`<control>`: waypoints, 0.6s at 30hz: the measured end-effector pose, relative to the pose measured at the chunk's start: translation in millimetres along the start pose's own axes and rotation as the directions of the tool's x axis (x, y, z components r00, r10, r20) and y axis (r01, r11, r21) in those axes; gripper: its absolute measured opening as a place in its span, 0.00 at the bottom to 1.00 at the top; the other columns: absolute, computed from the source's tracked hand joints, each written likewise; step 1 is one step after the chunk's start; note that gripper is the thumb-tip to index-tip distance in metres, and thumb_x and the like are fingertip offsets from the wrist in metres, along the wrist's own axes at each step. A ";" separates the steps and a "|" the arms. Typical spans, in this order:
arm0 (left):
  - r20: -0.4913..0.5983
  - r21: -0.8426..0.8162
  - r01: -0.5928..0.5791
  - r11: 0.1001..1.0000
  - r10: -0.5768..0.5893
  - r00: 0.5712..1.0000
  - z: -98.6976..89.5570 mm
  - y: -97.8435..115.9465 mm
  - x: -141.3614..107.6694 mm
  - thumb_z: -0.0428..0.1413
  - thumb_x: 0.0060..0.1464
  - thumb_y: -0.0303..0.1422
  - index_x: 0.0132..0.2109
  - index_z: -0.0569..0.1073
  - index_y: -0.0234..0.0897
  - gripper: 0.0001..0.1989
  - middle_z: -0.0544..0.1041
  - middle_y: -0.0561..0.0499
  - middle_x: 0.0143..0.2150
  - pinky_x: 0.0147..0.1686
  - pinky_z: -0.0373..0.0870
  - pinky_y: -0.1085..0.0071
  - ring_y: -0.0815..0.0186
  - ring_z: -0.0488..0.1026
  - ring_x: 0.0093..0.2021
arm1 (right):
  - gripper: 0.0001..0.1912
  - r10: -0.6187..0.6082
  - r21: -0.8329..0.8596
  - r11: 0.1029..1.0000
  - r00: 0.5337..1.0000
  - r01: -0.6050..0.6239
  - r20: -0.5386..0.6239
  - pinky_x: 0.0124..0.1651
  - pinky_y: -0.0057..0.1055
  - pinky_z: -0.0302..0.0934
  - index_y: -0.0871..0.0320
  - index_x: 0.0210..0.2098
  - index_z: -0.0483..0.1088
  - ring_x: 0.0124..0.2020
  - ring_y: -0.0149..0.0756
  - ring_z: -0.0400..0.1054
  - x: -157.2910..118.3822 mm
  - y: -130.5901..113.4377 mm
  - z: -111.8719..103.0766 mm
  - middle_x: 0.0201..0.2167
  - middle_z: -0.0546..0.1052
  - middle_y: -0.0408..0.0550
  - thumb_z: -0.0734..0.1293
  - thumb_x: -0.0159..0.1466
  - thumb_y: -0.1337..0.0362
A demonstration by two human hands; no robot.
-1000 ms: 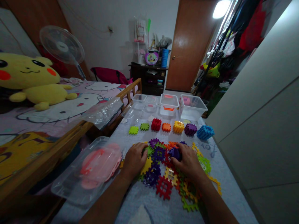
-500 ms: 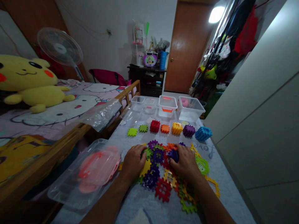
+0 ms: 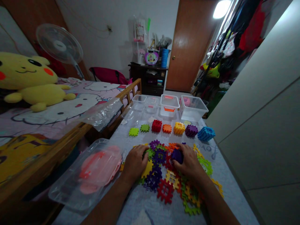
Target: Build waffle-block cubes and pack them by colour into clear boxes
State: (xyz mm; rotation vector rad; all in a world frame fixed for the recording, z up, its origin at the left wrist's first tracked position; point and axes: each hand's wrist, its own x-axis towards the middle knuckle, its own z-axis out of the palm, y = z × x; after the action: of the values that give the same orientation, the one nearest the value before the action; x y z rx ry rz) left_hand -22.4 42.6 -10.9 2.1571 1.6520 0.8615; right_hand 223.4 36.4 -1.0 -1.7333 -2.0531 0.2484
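Many coloured plastic pieces with toothed edges lie in a loose pile on the cloth-covered table point(image 3: 142, 204). My left hand point(image 3: 136, 162) rests on the pile's left side, over green and yellow pieces point(image 3: 148, 168); whether it grips one is hidden. My right hand point(image 3: 188, 160) has its thumb and fingers around a dark purple piece point(image 3: 177, 155) on the right side of the pile. A red square piece point(image 3: 165, 190) lies at the near edge. Behind the pile stand a red stack point(image 3: 157, 125), a yellow stack point(image 3: 179, 128), a purple stack point(image 3: 191, 131) and a blue stack point(image 3: 206, 133).
Clear plastic boxes point(image 3: 193, 107) stand at the table's far end. To the left lies a large clear lid point(image 3: 70, 190) with pink parts under it. A wooden bed rail point(image 3: 47, 156) runs along the left, and a white cabinet point(image 3: 260, 125) borders the right.
The dark purple piece at my right hand has turned and shows a fuller face between thumb and fingers. My left hand has barely moved. The view has shifted slightly.
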 end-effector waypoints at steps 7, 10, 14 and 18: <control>-0.011 -0.005 0.003 1.000 -0.003 1.000 0.1 0.5 0.1 0.51 0.56 0.27 0.42 0.74 0.38 0.10 0.79 0.47 0.43 0.49 0.70 0.61 0.60 0.74 0.45 | 0.26 -0.013 -0.118 0.993 1.000 0.013 0.005 0.52 0.46 0.57 0.60 0.51 0.70 0.46 0.51 0.65 -0.5 8.4 -0.1 0.44 0.73 0.56 0.69 0.54 0.59; -0.009 0.001 0.010 1.000 -0.010 1.000 0.2 0.5 -0.1 0.51 0.56 0.27 0.42 0.74 0.38 0.10 0.79 0.47 0.42 0.49 0.70 0.61 0.59 0.74 0.45 | 0.27 -0.010 -0.149 0.989 1.000 0.011 0.007 0.53 0.48 0.55 0.59 0.52 0.70 0.46 0.52 0.64 -0.2 9.2 1.5 0.45 0.74 0.56 0.69 0.54 0.56; 0.006 0.001 0.017 1.000 -0.017 1.000 0.2 0.8 0.0 0.51 0.56 0.26 0.43 0.74 0.37 0.10 0.79 0.46 0.43 0.49 0.69 0.60 0.59 0.74 0.46 | 0.29 -0.018 -0.152 0.988 1.000 0.019 0.012 0.54 0.48 0.54 0.59 0.53 0.69 0.48 0.52 0.64 0.1 9.0 4.4 0.46 0.74 0.56 0.70 0.54 0.56; 0.015 -0.001 0.026 1.000 -0.026 1.000 0.1 1.1 0.2 0.51 0.57 0.26 0.44 0.74 0.37 0.10 0.79 0.46 0.43 0.49 0.69 0.60 0.59 0.74 0.46 | 0.28 0.006 -0.142 0.990 1.000 -0.003 0.020 0.52 0.47 0.56 0.59 0.53 0.68 0.49 0.52 0.64 0.4 6.3 6.6 0.46 0.74 0.56 0.69 0.54 0.59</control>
State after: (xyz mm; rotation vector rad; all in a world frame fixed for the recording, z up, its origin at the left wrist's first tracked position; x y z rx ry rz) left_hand -21.5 42.5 -10.3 2.1312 1.6678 0.8376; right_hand 226.1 39.0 -9.4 -1.8253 -2.1274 0.1245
